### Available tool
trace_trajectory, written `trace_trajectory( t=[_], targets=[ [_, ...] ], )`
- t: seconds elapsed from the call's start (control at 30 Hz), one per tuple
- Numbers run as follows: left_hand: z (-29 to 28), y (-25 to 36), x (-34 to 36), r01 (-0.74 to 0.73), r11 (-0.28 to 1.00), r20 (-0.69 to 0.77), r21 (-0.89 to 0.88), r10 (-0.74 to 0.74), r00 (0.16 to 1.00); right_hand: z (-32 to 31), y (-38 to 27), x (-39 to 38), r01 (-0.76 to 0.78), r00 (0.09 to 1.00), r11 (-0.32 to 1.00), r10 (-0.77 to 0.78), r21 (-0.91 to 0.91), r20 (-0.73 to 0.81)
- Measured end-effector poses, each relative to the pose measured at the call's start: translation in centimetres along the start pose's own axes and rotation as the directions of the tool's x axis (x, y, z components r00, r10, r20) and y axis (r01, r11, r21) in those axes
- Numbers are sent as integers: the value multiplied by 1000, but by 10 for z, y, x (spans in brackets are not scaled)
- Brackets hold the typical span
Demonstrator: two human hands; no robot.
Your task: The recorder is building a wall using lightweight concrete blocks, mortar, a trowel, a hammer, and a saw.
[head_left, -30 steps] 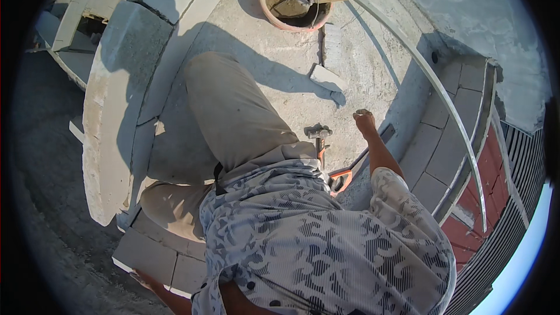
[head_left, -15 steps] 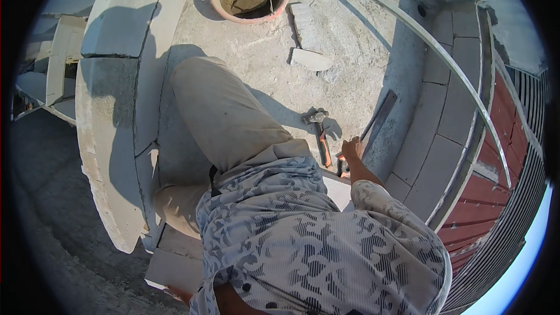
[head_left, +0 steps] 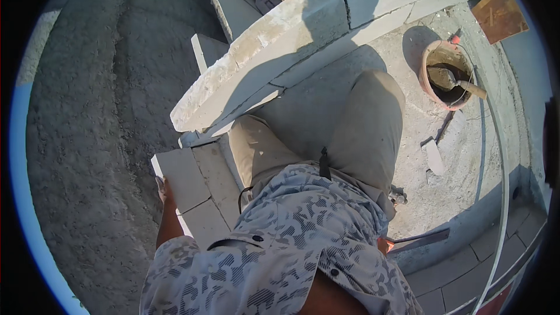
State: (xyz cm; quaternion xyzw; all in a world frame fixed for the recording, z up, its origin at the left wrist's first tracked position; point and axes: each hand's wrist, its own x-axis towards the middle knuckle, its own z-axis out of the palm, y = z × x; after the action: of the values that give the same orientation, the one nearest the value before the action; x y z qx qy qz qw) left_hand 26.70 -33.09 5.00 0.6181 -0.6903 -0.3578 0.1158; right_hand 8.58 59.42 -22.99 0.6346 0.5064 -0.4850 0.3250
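Note:
At the lower left, my left hand [head_left: 164, 191] rests against the outer white edge of a pale grey block [head_left: 182, 178], its fingers stretched out along that face. The block lies beside other pale blocks [head_left: 217, 166] on top of a low wall. By my right hip, a reddish-orange patch [head_left: 384, 245] shows at the near end of a long dark flat strip [head_left: 421, 239]. My shirt covers most of that spot, so my right hand cannot be made out. A hammer's metal head [head_left: 398, 196] pokes out beside my thigh.
Ahead curves a low wall of pale blocks [head_left: 326, 23]. A pinkish bucket [head_left: 446, 105] of mortar holds a wooden-handled trowel [head_left: 473, 89]. Block offcuts [head_left: 434, 157] lie near it. A thin pale strip [head_left: 503, 186] arches at the right. Rough grey ground [head_left: 87, 111] lies beyond the wall at left.
My view has swung to the left, bringing the left hand and its block fully into sight. My right hand, visible earlier by the dark strip, is now hidden behind my shirt.

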Motion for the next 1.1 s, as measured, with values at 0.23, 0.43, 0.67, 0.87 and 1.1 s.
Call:
trace_trajectory(
  t=[0.23,0.43,0.67,0.87,1.1],
  targets=[
    [58,17,-35,56,940,-200,337,13,980,-8,-67,6,133,989,991,-133,-16,-58],
    [52,31,-42,86,966,-252,242,-23,968,-5,-103,9,205,976,978,-208,-40,-71],
    [74,70,-58,45,996,-166,73,-33,986,-23,-160,-22,366,907,927,-374,-79,-192],
    [48,80,-9,229,970,-298,80,-196,934,-32,-243,-81,569,743,804,-593,-173,-310],
    [85,91,0,292,930,-537,222,-133,833,-48,-353,-208,791,352,513,-827,-333,-439]
  ],
)
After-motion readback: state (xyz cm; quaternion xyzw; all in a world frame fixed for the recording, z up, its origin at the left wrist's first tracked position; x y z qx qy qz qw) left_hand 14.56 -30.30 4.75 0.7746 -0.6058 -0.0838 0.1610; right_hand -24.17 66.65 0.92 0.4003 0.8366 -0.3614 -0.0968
